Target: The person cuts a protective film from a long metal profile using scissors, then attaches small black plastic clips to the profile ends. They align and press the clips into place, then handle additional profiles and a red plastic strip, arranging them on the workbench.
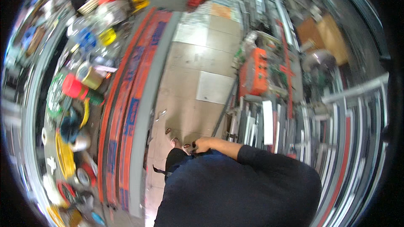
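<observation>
My right hand [203, 144] hangs in front of my waist, at the end of a bent forearm that comes out of a dark short sleeve. Its fingers look curled, with a small dark patch at their tips; blur hides what they hold, if anything. The hand is close to my dark shirt [235, 189] and above my sandalled feet [173, 141] on the floor. My left hand does not show. To the right of the hand stand several upright metal and white profiles [252, 122].
Long bars in orange and blue wrapping [130, 113] lie along the left. Beyond them, a cluttered bench carries tape rolls, bottles and a red-capped can [72, 85]. An orange machine [256, 72] stands on the right near profile racks [345, 143]. A tiled aisle [185, 75] runs ahead.
</observation>
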{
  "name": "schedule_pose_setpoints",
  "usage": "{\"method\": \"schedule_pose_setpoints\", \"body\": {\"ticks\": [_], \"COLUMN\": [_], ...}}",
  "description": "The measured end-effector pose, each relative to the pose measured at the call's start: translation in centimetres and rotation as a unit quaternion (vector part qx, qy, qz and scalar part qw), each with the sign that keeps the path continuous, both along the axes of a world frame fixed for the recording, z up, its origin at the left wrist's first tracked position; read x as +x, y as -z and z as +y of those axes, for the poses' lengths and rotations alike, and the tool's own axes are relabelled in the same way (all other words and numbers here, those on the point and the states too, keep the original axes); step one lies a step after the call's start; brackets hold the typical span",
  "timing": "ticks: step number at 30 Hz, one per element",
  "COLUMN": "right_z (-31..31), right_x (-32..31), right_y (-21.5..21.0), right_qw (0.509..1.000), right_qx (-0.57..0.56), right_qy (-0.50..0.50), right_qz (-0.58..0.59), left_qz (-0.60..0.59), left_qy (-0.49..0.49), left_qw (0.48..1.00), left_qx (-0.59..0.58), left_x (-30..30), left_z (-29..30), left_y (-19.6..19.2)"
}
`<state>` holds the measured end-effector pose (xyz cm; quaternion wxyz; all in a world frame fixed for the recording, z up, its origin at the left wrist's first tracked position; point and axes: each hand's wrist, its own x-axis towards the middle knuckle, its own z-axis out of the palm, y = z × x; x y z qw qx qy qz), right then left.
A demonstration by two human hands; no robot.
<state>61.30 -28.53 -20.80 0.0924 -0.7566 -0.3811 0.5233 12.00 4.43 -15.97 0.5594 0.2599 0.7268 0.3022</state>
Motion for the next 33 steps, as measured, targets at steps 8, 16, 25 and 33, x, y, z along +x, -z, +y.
{"method": "schedule_pose_setpoints", "body": {"ticks": [8,16,25,33], "right_z": [-6.0,-25.7,-53.1,-57.2], "right_x": [10.6,27.1,43.5,44.4], "right_y": [3.6,0.8,-2.8,-0.6], "right_qw": [0.921,0.613,0.467,0.47], "right_qx": [0.021,-0.027,-0.304,-0.362], "right_qy": [0.332,0.65,0.741,0.733], "right_qz": [-0.205,-0.448,-0.375,-0.331], "left_qz": [-0.027,-0.032,0.053,0.098], "left_qy": [0.233,0.346,0.376,0.463], "left_qw": [0.969,0.934,0.922,0.864], "left_qx": [0.076,0.079,-0.071,-0.17], "left_x": [25.9,46.1,58.0,67.4], "left_z": [19.9,18.1,-0.6,-10.9], "left_y": [1.0,0.0,3.2,4.3]}}
